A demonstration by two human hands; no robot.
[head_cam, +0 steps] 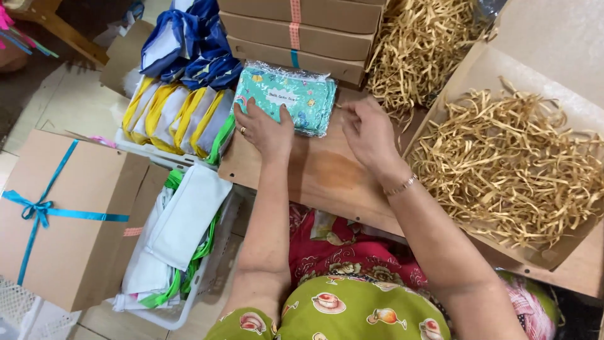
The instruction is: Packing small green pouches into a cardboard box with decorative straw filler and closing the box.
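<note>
Wrapped cloth packet [290, 96] lies at upper centre on the counter [327, 176], below stacked boxes [302, 31]; open box of paper shreds [509, 164] at right; ribboned box [60, 214] at lower left.

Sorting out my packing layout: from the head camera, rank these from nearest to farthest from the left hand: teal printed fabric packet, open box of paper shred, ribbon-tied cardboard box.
1. Teal printed fabric packet, under the left hand.
2. Open box of paper shred, off to the right.
3. Ribbon-tied cardboard box, far left on the floor.
</note>
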